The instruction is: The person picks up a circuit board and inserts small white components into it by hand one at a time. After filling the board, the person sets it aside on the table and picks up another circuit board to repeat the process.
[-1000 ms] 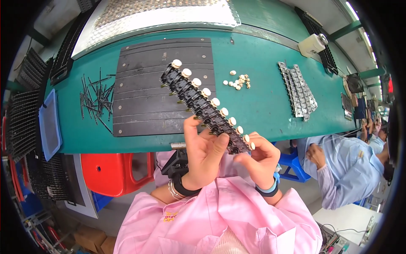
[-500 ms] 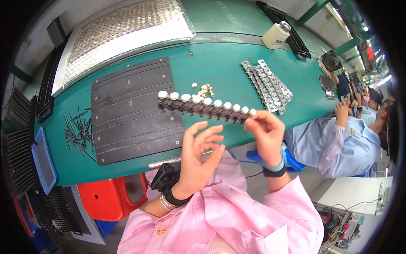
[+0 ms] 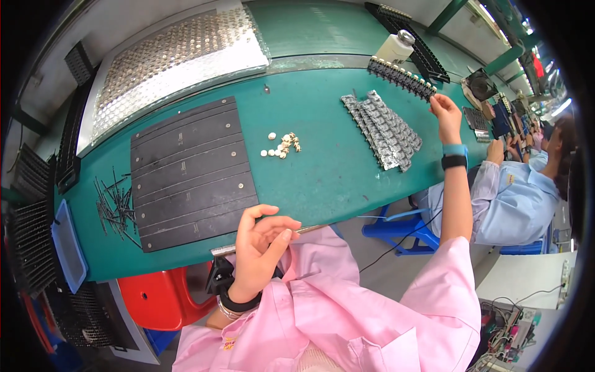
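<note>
My right hand is stretched out to the far right. Its fingers pinch the near end of a long black toothed strip, which has small pale round caps along its upper edge. The strip is held over the table's right part, in front of a cream bottle. Below it lies a bundle of grey-and-black speckled strips. My left hand hovers at the table's front edge, fingers loosely curled and apart, with nothing in it. White round caps and small gold-coloured pieces lie mid-table.
A black grooved plate covers the table's left part, beside loose thin black rods. Behind are a sheet of silvery round pieces and a long black rack. Another person sits at right. A red stool stands below.
My right hand has carried the black strip from mid-table to the far right. My left hand has drawn back toward the table's front edge, away from the strip.
</note>
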